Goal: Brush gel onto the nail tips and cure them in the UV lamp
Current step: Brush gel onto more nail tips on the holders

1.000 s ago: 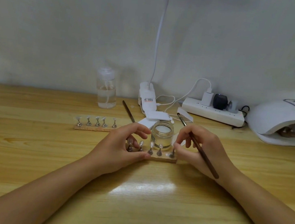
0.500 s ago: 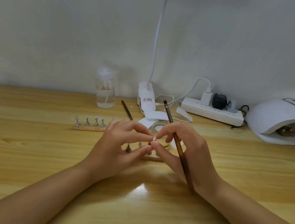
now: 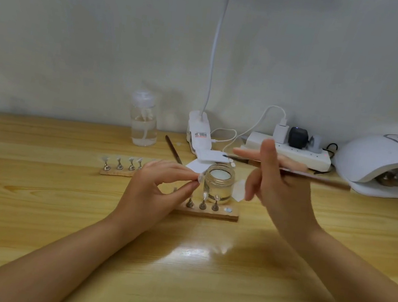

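My left hand (image 3: 159, 191) pinches a small clear nail tip on its stand (image 3: 198, 178) between thumb and forefinger, just left of the open glass gel jar (image 3: 219, 182). My right hand (image 3: 282, 190) is raised to the right of the jar and holds a brown brush (image 3: 317, 178) lying roughly level, bristles pointing left over the jar's far side. Below the jar lies a wooden holder strip (image 3: 209, 213) with three metal stands and one bare magnet spot. A second strip (image 3: 120, 168) with several tipped stands sits further left. The white UV lamp (image 3: 385, 164) stands at the far right.
A clear pump bottle (image 3: 144, 120), a white clip lamp base (image 3: 199, 133) with its cable, a power strip (image 3: 292, 151) with plugs, and a spare brush (image 3: 174, 149) line the back of the wooden table. White wipes lie by the jar.
My hands have parted. The left hand kept the nail tip stand lifted off the strip, and the right hand swung up and right, turning the brush from upright to level.
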`<state>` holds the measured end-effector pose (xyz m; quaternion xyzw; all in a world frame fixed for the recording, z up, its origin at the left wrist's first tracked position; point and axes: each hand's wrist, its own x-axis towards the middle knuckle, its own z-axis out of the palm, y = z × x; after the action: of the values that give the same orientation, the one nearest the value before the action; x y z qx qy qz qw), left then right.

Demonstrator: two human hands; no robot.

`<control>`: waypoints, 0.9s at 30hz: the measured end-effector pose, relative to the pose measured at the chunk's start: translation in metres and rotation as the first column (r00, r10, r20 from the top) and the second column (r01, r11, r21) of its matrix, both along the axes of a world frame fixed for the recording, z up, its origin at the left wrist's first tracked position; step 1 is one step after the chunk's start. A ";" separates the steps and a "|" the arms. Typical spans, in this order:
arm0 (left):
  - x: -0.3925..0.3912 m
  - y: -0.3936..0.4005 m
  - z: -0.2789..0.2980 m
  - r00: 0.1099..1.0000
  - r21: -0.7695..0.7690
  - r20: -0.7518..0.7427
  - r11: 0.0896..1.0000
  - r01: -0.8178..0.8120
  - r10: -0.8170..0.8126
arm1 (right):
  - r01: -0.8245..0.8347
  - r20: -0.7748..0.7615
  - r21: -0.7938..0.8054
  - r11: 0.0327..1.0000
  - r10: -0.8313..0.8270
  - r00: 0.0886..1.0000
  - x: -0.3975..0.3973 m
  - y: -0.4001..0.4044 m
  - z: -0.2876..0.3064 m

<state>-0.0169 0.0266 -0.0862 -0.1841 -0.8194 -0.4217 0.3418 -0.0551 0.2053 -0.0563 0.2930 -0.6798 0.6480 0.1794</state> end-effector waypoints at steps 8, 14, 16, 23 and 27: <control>-0.002 -0.003 -0.001 0.995 0.053 0.098 0.998 -0.033 0.028 | 0.141 0.104 0.334 0.932 -0.186 0.977 -0.041 0.002 0.022; -0.002 -0.002 0.000 0.995 0.062 0.099 0.998 -0.033 0.026 | 0.234 -0.028 0.555 0.798 -0.263 0.964 -0.052 -0.015 0.020; -0.002 -0.002 0.000 0.995 0.062 0.096 0.998 -0.029 0.023 | 0.247 -0.060 0.610 0.753 -0.267 0.962 -0.052 -0.019 0.018; -0.002 -0.003 0.000 0.995 0.049 0.100 0.998 -0.035 0.030 | 0.281 -0.067 0.507 0.815 -0.288 0.955 -0.054 -0.016 0.022; -0.002 -0.002 0.001 0.993 0.067 0.111 0.997 -0.041 0.033 | 0.301 0.067 0.355 0.885 -0.346 0.936 -0.061 -0.005 0.022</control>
<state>-0.0188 0.0243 -0.0854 -0.1335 -0.8253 -0.4527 0.3101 -0.1160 0.1999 -0.0347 0.1595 -0.8306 0.4995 0.1876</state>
